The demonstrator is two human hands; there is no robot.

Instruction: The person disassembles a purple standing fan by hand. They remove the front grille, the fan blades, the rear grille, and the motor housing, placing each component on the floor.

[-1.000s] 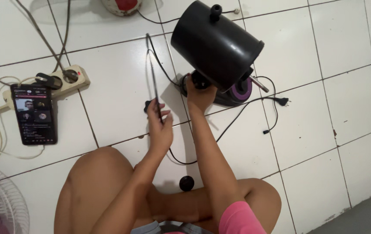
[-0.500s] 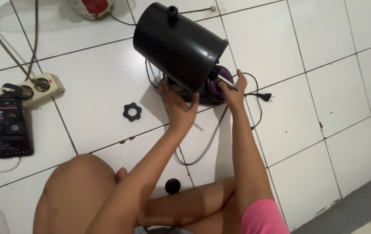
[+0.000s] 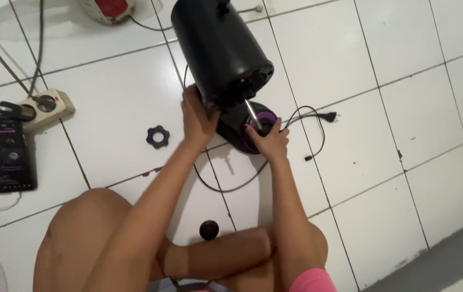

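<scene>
We hold a black fan motor housing [image 3: 223,51] tilted over the white tiled floor [image 3: 393,178], its metal shaft [image 3: 253,114] pointing down toward us. Our left hand [image 3: 198,116] grips the housing's lower edge, fingers wrapped against the black shell, while our right hand [image 3: 266,141] closes around the purple part [image 3: 266,116] at the shaft's tip — just beside the left. A black power cord [image 3: 307,130] loops away beyond the right hand, its plug lying on a tile. Left of the left hand rests a black scalloped nut [image 3: 158,137], and farther that way a power strip [image 3: 47,108] and a phone [image 3: 4,154] — well apart. A black round cap [image 3: 208,229] sits near our legs, below both hands.
</scene>
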